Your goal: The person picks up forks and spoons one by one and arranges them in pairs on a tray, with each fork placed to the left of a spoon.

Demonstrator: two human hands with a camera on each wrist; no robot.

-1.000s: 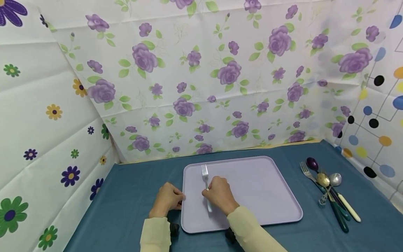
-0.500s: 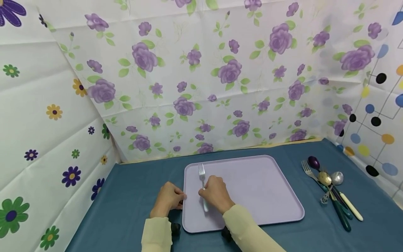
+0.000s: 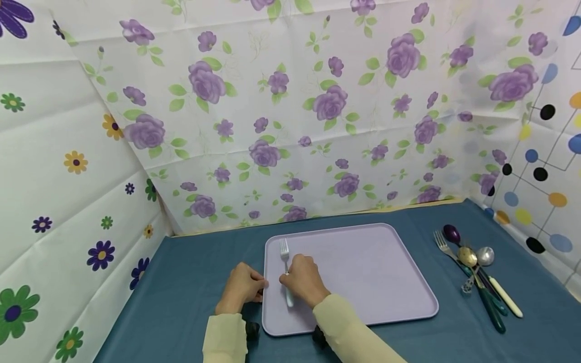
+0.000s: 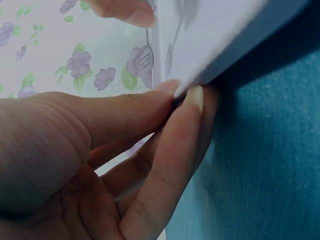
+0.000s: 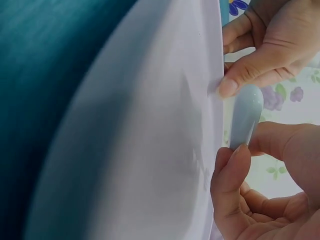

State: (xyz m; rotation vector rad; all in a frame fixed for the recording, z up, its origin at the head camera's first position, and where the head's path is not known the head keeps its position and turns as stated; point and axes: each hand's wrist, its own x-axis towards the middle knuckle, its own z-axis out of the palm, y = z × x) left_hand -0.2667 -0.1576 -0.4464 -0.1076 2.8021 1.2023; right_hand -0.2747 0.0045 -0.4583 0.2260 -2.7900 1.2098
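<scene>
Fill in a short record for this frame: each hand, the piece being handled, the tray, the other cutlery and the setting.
Left hand: pinches the left edge of the lilac tray
Right hand: pinches the pale-handled fork
Fork position: over the tray's left part, tines away from the person; contact with tray unclear
Tray position: on the blue cloth
Other cutlery: overlapping pile right of the tray, including a purple spoon
Backdrop: floral sheet

In the head view, the right hand [image 3: 303, 280] hides part of the fork [image 3: 284, 248]. Some fingers of the left hand [image 3: 240, 288] don't show. Both sleeves [image 3: 356, 330] get cut off at the bottom. The cutlery pile [image 3: 478, 284] covers some handles.
</scene>
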